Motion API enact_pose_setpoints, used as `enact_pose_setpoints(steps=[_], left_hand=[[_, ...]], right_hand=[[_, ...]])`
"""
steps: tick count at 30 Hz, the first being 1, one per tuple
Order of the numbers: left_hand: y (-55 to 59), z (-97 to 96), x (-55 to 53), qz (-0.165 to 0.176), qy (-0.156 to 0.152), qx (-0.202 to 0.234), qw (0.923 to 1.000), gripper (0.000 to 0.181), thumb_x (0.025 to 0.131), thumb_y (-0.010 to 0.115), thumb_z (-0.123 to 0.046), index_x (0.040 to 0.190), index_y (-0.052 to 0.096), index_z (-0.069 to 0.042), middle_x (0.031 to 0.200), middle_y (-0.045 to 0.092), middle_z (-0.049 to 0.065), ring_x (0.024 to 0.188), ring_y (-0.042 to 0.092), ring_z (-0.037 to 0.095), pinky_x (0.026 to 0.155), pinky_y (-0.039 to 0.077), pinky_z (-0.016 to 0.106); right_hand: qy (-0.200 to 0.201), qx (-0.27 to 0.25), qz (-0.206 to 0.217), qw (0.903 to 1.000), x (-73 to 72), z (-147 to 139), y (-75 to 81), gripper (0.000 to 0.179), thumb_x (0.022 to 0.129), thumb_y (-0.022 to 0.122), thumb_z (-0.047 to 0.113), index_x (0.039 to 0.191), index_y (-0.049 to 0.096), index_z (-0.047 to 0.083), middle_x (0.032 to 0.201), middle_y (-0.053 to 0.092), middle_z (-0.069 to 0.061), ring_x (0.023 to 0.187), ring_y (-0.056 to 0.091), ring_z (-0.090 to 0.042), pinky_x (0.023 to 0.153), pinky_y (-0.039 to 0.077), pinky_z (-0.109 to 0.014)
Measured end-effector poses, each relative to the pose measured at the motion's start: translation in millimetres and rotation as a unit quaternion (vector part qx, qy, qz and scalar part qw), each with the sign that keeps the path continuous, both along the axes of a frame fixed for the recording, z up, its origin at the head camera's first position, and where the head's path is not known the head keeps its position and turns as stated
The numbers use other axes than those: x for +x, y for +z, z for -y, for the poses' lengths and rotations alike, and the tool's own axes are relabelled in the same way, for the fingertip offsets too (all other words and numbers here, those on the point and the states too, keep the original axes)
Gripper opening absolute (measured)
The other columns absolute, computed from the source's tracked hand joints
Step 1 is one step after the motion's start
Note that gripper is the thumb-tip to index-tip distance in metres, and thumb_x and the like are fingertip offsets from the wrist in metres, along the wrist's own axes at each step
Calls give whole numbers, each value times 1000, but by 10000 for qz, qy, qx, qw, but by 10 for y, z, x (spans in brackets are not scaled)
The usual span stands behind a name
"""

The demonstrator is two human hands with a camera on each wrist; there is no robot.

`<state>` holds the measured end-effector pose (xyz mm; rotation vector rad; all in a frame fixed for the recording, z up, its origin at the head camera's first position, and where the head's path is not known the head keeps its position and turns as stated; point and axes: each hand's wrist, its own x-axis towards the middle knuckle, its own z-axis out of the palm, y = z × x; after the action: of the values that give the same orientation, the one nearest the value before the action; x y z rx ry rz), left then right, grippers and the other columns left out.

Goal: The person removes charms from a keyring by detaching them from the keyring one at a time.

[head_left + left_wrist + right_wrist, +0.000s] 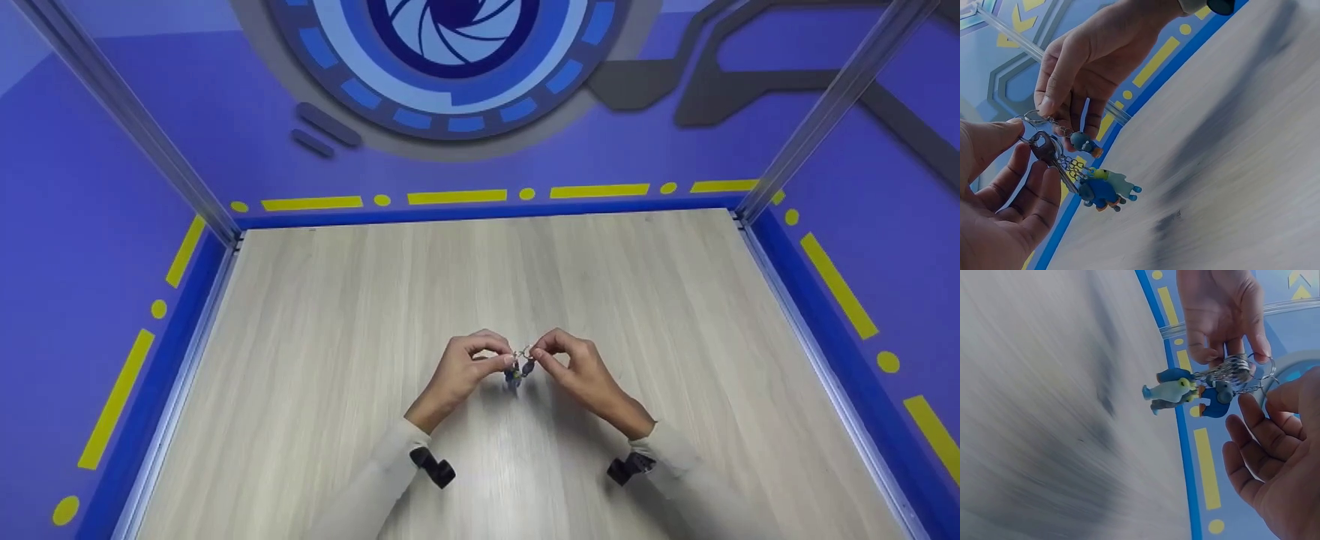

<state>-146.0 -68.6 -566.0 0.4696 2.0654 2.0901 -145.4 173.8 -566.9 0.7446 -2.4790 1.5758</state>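
Note:
My left hand (465,367) pinches a metal key ring between thumb and index finger. From it hang a key (1045,151), several split rings and chains, and several small toy figures, among them a blue one (1096,190) and a pale one with a yellow head (1169,390). Opposite, my right hand (585,373) pinches the split ring (1032,116) of a keychain whose blue figure (1217,404) dangles on a short chain. The two rings meet between the fingertips; whether they are linked, I cannot tell. All of it hangs above the table.
A light wood-grain table (337,300) lies beneath the hands. Blue panels with yellow markings (457,197) enclose its back and sides, with metal posts (825,112) at the back corners. Both wrists wear a black camera (433,468).

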Motion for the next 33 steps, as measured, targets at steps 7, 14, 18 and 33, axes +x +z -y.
enact_pose_setpoints(steps=[7, 14, 18, 33], left_hand=[[0, 14, -9, -32, 72, 140, 9999, 12, 97, 82, -6, 101, 82, 5, 109, 75, 11, 107, 70, 22, 92, 64, 38], [-7, 20, -12, -10, 46, 253, 9997, 11, 96, 82, -4, 101, 81, 6, 110, 74, 12, 106, 70, 23, 93, 64, 41], [-20, 21, -13, 10, 77, 228, 9997, 9, 95, 82, -3, 101, 82, 4, 109, 74, 10, 107, 69, 23, 93, 64, 40], [-35, 30, -12, -35, 54, -7, 10000, 11, 97, 83, -7, 101, 83, 3, 110, 74, 5, 109, 69, 20, 92, 64, 36]], right_hand=[[215, -391, 96, 9990, 25, 22, -44, 5, 106, 70, 3, 105, 72, -1, 99, 79, -7, 93, 73, -23, 93, 57, -27], [389, -703, 225, 9965, 33, 45, -52, 12, 110, 65, 3, 105, 75, 4, 104, 79, -11, 99, 74, -26, 95, 55, -25], [486, -612, 328, 9964, 34, 58, -53, 13, 110, 65, 5, 104, 77, 6, 102, 79, -14, 99, 72, -23, 95, 55, -27], [366, -242, 115, 9990, 31, 94, -112, 8, 105, 71, 1, 102, 78, 5, 98, 79, -6, 94, 71, -16, 88, 57, -30]])
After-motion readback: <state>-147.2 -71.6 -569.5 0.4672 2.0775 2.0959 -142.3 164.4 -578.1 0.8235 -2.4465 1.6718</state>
